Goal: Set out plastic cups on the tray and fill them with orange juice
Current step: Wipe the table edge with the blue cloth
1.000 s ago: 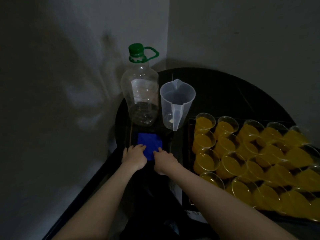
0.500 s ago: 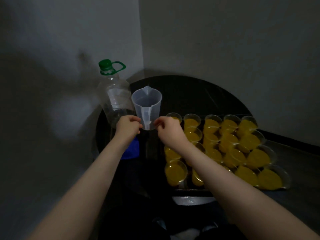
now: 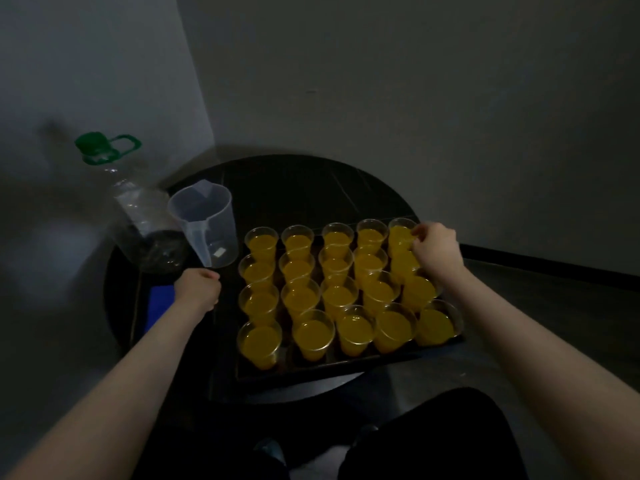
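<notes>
Twenty plastic cups (image 3: 341,296) of orange juice are standing packed in rows on the dark tray (image 3: 346,367), which is sitting on the round black table (image 3: 304,178). The right hand (image 3: 437,249) is reaching over the far right corner, fingers curling at the rim of the corner cup (image 3: 401,233). The left hand (image 3: 197,289) is curling at the tray's left edge; whether it is gripping anything cannot be told. An empty measuring jug (image 3: 206,230) is crowding that edge, with a clear green-capped bottle (image 3: 138,216) behind and a blue cloth (image 3: 159,303) beside the wrist.
</notes>
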